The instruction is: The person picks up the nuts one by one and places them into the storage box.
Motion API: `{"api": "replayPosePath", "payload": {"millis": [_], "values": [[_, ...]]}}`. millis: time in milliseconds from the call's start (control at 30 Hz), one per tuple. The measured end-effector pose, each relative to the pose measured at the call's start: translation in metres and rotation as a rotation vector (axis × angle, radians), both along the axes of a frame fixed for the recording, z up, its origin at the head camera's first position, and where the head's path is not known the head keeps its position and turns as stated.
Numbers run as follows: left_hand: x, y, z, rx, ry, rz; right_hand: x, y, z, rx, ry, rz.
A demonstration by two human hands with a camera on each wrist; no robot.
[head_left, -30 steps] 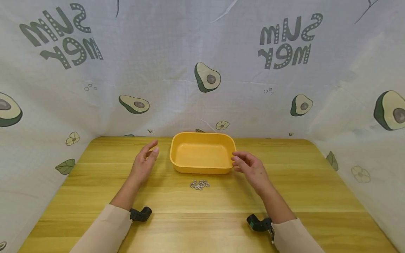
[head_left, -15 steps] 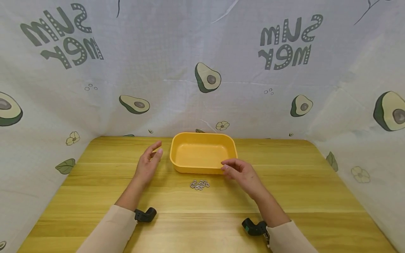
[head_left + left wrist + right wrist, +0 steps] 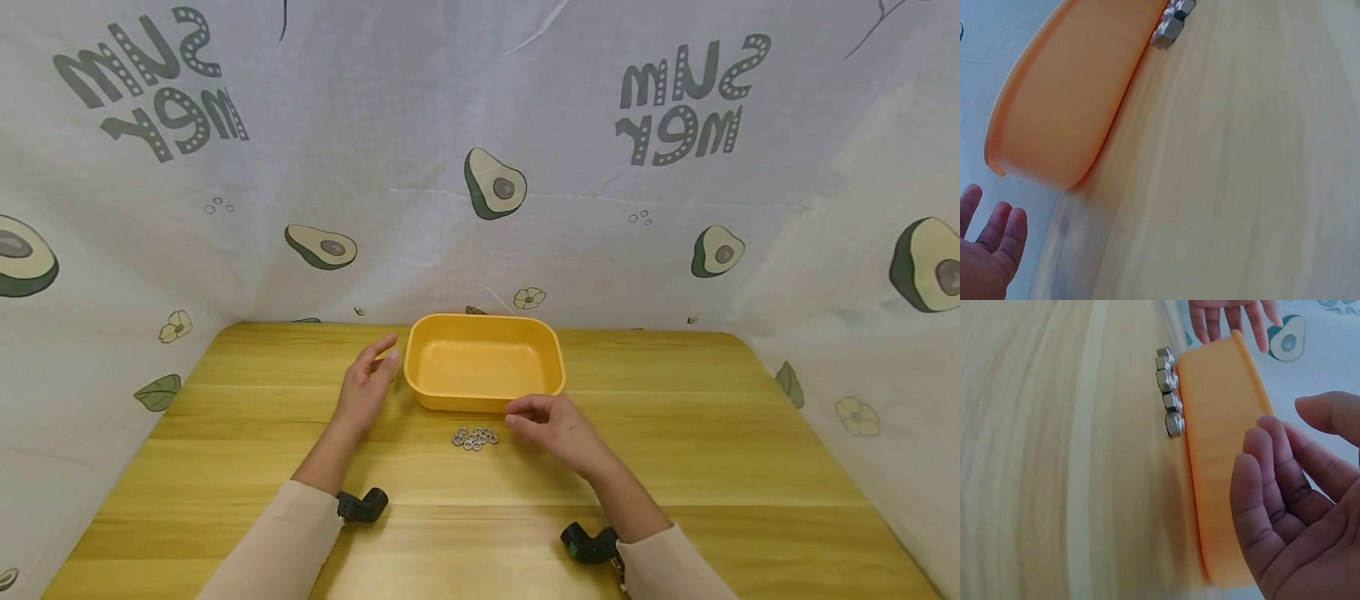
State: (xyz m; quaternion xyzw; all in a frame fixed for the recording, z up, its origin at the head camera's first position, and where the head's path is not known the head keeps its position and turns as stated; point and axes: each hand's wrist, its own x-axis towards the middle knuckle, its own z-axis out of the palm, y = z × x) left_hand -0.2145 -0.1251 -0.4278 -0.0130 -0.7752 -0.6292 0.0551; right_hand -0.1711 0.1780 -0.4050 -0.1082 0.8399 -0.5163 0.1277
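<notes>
A yellow plastic basin [image 3: 480,371] stands near the table's back edge. In front of it lies a small cluster of silver hex nuts [image 3: 475,438], seen side-on in the right wrist view as metal nuts [image 3: 1174,403]. My left hand [image 3: 365,392] hovers just left of the basin, fingers relaxed and holding nothing. My right hand [image 3: 555,429] is at the basin's front right corner, just right of the nuts. Its fingers bend loosely, with thumb and fingertips apart and nothing between them in the right wrist view.
The wooden table [image 3: 450,542] has light grain and rounded back corners. A white curtain [image 3: 405,167] printed with avocados hangs behind and at both sides. Black wrist devices [image 3: 363,505] are strapped to both forearms.
My right hand has moved left and toward me, from the basin's right side to near the nuts. My left hand has shifted right, closer to the basin. Nuts and basin stay put.
</notes>
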Motion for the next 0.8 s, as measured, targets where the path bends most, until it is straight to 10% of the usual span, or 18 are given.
{"api": "replayPosePath", "payload": {"millis": [800], "values": [[-0.010, 0.030, -0.006, 0.253, -0.069, 0.120, 0.000, -0.031, -0.011, 0.355, 0.078, -0.049]]}}
